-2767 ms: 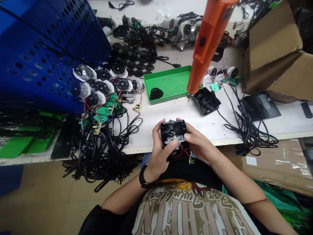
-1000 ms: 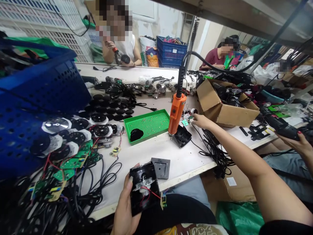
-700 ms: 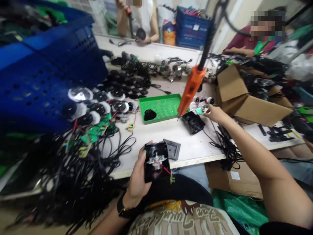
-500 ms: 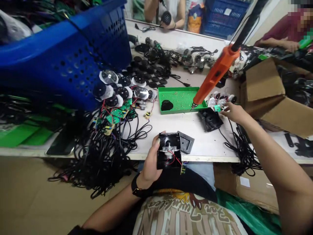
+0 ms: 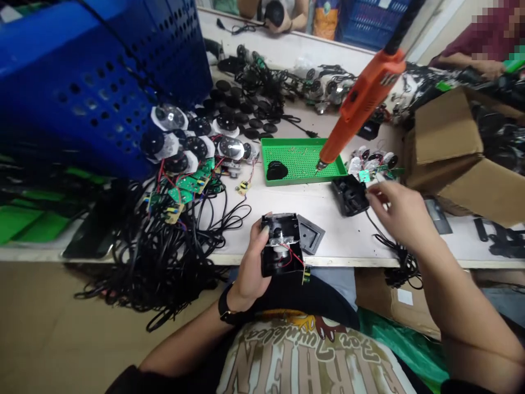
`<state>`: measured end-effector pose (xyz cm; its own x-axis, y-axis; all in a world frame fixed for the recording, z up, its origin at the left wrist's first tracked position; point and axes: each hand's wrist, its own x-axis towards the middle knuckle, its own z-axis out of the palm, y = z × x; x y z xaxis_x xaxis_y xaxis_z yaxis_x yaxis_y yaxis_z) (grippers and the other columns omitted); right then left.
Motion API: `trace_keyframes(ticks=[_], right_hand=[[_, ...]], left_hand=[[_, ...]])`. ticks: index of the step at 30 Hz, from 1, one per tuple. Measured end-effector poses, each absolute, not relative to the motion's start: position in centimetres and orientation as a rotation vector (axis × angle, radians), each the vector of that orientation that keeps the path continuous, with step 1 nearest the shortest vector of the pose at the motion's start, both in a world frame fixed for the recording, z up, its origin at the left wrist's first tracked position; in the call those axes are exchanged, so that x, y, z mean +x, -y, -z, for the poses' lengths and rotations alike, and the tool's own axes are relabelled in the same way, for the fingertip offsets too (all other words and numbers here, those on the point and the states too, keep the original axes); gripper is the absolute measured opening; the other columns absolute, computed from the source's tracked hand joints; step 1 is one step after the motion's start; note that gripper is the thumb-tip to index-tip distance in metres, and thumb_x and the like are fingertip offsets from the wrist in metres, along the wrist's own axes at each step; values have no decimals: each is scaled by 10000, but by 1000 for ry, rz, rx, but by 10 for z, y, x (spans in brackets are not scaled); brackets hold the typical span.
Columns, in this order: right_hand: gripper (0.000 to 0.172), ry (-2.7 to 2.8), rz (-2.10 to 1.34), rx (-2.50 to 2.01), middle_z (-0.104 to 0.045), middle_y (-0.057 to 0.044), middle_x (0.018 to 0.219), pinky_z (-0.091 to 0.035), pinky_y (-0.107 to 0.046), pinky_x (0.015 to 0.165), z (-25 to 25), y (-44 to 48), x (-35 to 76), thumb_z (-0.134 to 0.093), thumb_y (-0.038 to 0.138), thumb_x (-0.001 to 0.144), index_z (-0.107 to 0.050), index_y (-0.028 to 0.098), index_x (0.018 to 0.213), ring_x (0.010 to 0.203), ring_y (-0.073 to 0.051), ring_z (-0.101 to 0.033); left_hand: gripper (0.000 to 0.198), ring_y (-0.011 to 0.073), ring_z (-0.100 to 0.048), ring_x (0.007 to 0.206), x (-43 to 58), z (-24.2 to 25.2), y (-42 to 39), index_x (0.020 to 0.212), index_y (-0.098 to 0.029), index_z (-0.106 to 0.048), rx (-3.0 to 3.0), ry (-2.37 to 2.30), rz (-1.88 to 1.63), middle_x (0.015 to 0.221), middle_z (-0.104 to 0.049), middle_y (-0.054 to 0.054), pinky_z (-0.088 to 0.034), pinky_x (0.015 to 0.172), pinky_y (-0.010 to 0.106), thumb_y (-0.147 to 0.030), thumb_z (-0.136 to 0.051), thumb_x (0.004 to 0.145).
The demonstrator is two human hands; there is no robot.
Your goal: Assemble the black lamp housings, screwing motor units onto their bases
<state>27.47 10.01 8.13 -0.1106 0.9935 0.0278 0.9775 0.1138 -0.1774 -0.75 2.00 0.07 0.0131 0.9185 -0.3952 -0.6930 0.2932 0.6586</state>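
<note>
My left hand point(image 5: 251, 262) is closed around the left side of an open black plastic housing point(image 5: 268, 262). Inside it sits a small motor with a clear plastic mount point(image 5: 281, 241). Red wires run from there to a small circuit board point(image 5: 307, 273) hanging at the right. A grey-black frame-shaped cover point(image 5: 312, 236) lies on the table just beside the housing. My right hand point(image 5: 396, 210) has its thumb and fingertips bent together at the right edge of a second black housing point(image 5: 350, 196); what they pinch, if anything, is hidden. A small green board point(image 5: 364, 175) lies behind that housing.
An orange electric screwdriver point(image 5: 361, 106) hangs over a green tray point(image 5: 283, 182) of screws and black discs. Left are motor assemblies point(image 5: 197, 146), tangled black cables point(image 5: 164, 273) and a blue crate point(image 5: 102, 93). An open cardboard box point(image 5: 447, 131) stands right. Other people sit across the table.
My right hand has come back toward me from near the small green board to the second housing's edge. My left hand keeps hold of the first housing. The whole view has shifted slightly.
</note>
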Motion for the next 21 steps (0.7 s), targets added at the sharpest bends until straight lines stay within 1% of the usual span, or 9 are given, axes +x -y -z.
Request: trace_keyframes(ticks=[2, 4, 5, 7, 9, 12, 15, 18, 21], right_hand=[[152, 2318, -652, -1669, -766, -56, 974, -596, -361, 784, -77, -61, 251, -548, 346, 1015, -675, 265, 999, 857, -238, -738], [76, 2246, -1111, -1395, -772, -34, 985, -616, -353, 781, -57, -25, 226, -610, 327, 1000, -650, 273, 1036, 883, -221, -754], [128, 2170, -1176, -1342, -768, -46, 1031, -626, -378, 833, -41, -10, 215, -664, 325, 975, -615, 267, 1078, 938, -231, -758], [327, 1954, -1083, -1295, -737, -95, 1166, -633, -427, 902, -5, 16, 195, -755, 339, 918, -539, 262, 1149, 1045, -254, -744], [445, 1739, -991, -1271, -702, -123, 1233, -631, -454, 948, 27, 34, 182, -797, 356, 891, -488, 269, 1198, 1124, -265, -727], [313, 1503, -1021, -1250, -716, -74, 1074, -645, -397, 836, 43, 49, 172, -691, 314, 982, -475, 288, 1208, 959, -216, -750], [186, 1355, -1101, -1171, -734, -36, 973, -581, -303, 628, 22, 53, 171, -565, 273, 1049, -484, 305, 1214, 697, -148, -669], [203, 1222, -1179, -1089, -752, -11, 914, -501, -264, 553, -21, 47, 175, -552, 274, 1058, -494, 322, 1247, 573, -112, -561], [217, 1085, -1446, -1015, -749, 23, 797, -377, -216, 463, -66, 33, 181, -592, 298, 1042, -509, 335, 1239, 438, -72, -423]], left_hand=[[392, 264, -687, 1183, -5, -2, -21, 1173, -228, -660, 318, -906, -1316, 1167, -743, 44, -551, 1046, 386, -480, -768, 894], [366, 268, -679, 1217, -3, -2, -22, 1146, -217, -656, 293, -916, -1319, 1167, -742, 54, -540, 1075, 392, -499, -736, 927], [378, 271, -678, 1225, -2, -2, -21, 1146, -215, -652, 270, -921, -1313, 1158, -743, 58, -539, 1081, 399, -517, -728, 933], [414, 276, -678, 1235, -2, 0, -20, 1153, -214, -646, 218, -941, -1298, 1143, -747, 63, -541, 1085, 408, -550, -731, 926], [438, 281, -672, 1252, -2, 2, -18, 1164, -216, -643, 181, -965, -1309, 1173, -745, 72, -543, 1086, 413, -565, -737, 918], [453, 287, -654, 1286, -1, 7, -11, 1223, -226, -633, 187, -975, -1339, 1273, -724, 88, -540, 1098, 424, -570, -712, 938], [473, 278, -640, 1308, -2, 8, -4, 1294, -258, -617, 252, -989, -1358, 1307, -708, 74, -531, 1116, 420, -584, -686, 957], [494, 272, -592, 1376, -1, 4, -2, 1352, -299, -603, 368, -1044, -1442, 1340, -686, 50, -497, 1162, 405, -602, -669, 968], [512, 274, -446, 1517, 3, -9, -5, 1416, -321, -587, 550, -1077, -1587, 1477, -607, 42, -420, 1235, 388, -598, -638, 988]])
